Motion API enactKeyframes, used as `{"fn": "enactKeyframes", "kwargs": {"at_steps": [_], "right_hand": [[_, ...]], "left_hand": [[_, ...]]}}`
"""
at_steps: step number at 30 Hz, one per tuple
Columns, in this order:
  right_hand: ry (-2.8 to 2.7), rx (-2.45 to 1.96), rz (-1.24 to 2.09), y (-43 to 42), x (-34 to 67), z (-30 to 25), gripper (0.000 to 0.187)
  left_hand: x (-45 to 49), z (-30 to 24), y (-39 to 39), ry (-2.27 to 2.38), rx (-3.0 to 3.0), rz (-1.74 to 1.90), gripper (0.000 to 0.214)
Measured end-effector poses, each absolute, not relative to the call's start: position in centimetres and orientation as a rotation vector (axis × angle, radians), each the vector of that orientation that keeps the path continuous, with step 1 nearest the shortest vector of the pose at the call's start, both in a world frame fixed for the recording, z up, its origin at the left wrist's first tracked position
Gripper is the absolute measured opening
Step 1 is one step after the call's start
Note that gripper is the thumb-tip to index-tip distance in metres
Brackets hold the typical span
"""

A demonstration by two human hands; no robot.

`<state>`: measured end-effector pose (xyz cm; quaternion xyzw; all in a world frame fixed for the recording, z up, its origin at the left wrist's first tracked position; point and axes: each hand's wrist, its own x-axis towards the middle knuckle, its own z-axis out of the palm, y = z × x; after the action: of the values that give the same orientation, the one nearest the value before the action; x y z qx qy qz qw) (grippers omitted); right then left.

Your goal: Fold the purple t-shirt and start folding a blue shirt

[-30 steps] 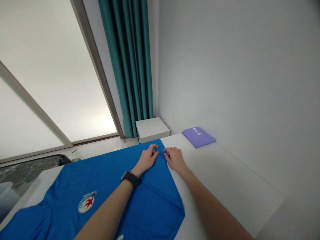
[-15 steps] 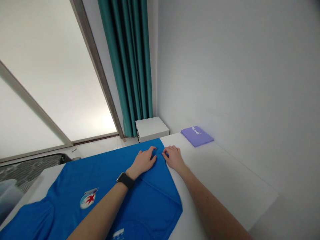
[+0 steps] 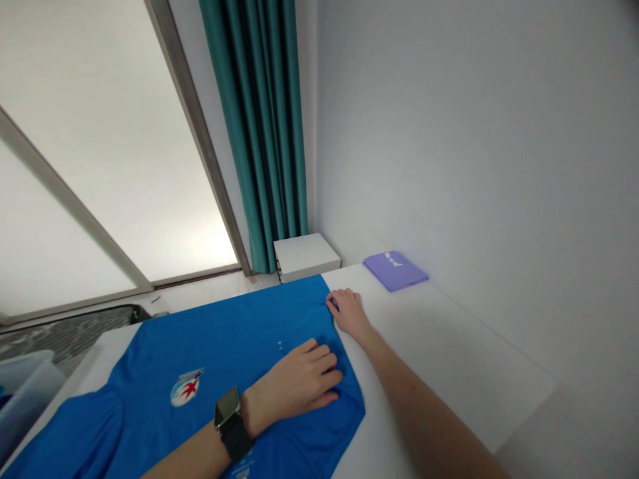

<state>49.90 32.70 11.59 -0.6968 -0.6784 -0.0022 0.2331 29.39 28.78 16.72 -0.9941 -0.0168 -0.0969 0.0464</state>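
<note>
Blue T-shirt (image 3: 234,326) lies on the white surface (image 3: 439,346); my left hand (image 3: 294,379) presses flat, fingers together, while my right hand (image 3: 349,314) pinches its upper corner.

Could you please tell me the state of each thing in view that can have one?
Left hand, pressed open on the shirt
Right hand, fingertips at the shirt's far edge
Blue T-shirt, lying flat on the white table
Smartwatch, strapped on the left wrist
Purple folded item, lying flat on the table
Teal curtain, hanging in folds
</note>
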Motion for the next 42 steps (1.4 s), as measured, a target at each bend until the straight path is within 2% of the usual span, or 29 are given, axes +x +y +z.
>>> {"fn": "enactKeyframes", "kwargs": {"at_steps": [3, 15, 17, 20, 23, 25, 29, 42], "right_hand": [[-1.87, -1.908, 0.0, 32.8, 49.9, 11.7, 0.013], [-1.851, -1.91, 0.05, 33.0, 50.2, 11.4, 0.015], [-1.849, -1.911, 0.049, 33.0, 50.3, 11.4, 0.015], [-1.851, -1.914, 0.047, 32.9, 50.3, 11.4, 0.015], [-1.859, -1.915, 0.048, 33.0, 50.1, 11.4, 0.015], [-1.864, -1.916, 0.046, 33.0, 50.1, 11.4, 0.016], [-1.866, -1.917, 0.041, 33.0, 50.0, 11.4, 0.017], [-1.86, -1.854, 0.032, 33.0, 50.1, 11.4, 0.017]], "left_hand": [[29.5, 16.2, 28.5, -0.039, -2.993, -0.328, 0.007], [27.9, 16.4, 27.5, -0.058, -3.025, -0.309, 0.013], [27.4, 16.3, 28.1, -0.182, -3.071, -0.326, 0.013], [26.4, 16.5, 30.0, -0.65, -3.071, -0.349, 0.015], [25.3, 16.8, 31.8, -1.109, -2.943, -0.245, 0.018], [24.8, 16.8, 32.5, -1.251, -2.886, -0.164, 0.022], [24.9, 16.3, 32.2, -1.33, -2.892, -0.133, 0.026], [24.6, 16.0, 32.6, -1.466, -2.972, -0.333, 0.006]]}}
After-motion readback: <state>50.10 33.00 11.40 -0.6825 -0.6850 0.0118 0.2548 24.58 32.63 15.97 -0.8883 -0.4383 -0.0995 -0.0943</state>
